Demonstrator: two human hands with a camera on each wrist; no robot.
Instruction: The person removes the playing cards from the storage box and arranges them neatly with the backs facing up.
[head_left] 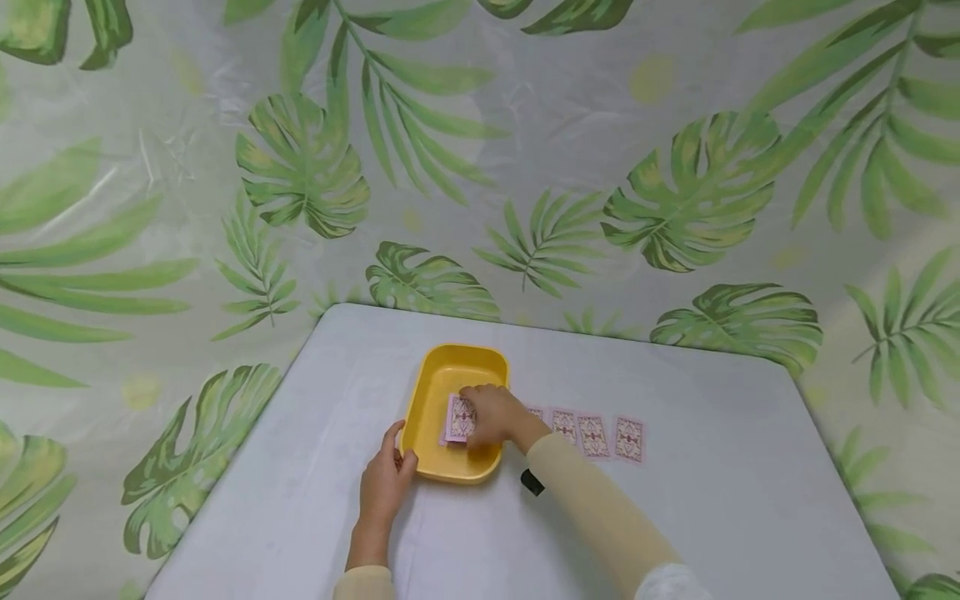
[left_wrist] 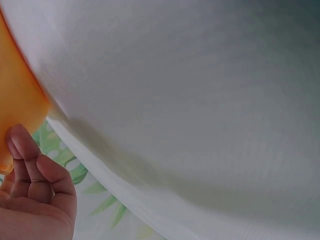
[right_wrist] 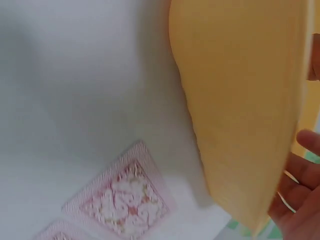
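A yellow plastic tray (head_left: 431,400) stands on the table in the head view. My left hand (head_left: 385,483) grips its near left corner, fingers and thumb against the rim; the left wrist view shows this hand's curled fingers (left_wrist: 31,172) at the yellow wall. Inside the tray, my right hand (head_left: 493,414) holds a pink-patterned playing card (head_left: 458,419) face down, just above the tray floor. Another card's edge shows beneath it. The right hand is slightly blurred, and its fingertips are partly hidden. In the right wrist view the tray's outer wall (right_wrist: 235,100) covers most of that hand.
To the right of the tray several face-down cards (head_left: 592,436) lie in a row, partly behind the right forearm. A small black object (head_left: 532,482) shows beside the right sleeve. The white-covered table (head_left: 720,500) meets a leaf-patterned sheet (head_left: 540,150) at its far edge.
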